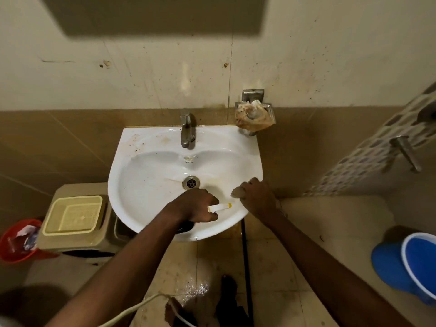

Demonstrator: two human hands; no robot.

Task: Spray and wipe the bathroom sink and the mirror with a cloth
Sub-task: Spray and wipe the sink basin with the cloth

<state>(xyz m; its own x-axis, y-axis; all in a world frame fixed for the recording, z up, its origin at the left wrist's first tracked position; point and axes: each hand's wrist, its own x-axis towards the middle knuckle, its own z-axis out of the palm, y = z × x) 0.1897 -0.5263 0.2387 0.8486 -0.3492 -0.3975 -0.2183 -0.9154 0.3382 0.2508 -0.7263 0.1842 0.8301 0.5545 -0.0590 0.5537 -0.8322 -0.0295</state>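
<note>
Your hands work at the front of the sink [151, 166].
Sink sits centre frame, tap [187, 128] at 12 o'clock, drain [191, 182] mid-basin. Your left hand [197, 205] grips the spray bottle, its white-and-yellow nozzle [219, 207] pointing to 3 o'clock. Your right hand [258, 197] clutches the cloth [237, 192] against the rim at 4 o'clock.

The tiled floor [271, 267] carries most of what stands here, all placed around the white sink [146, 142] — a wall-hung basin above it. Left of the sink stands a beige stool [54, 241] with a cream basket [73, 214] on top, and farther left a red bin [14, 251] holding scraps. Well to the sink's right stands a blue bucket [405, 267]. Below the sink's front rim the floor shines wet — a pale hose [132, 310] trails across it.
</note>
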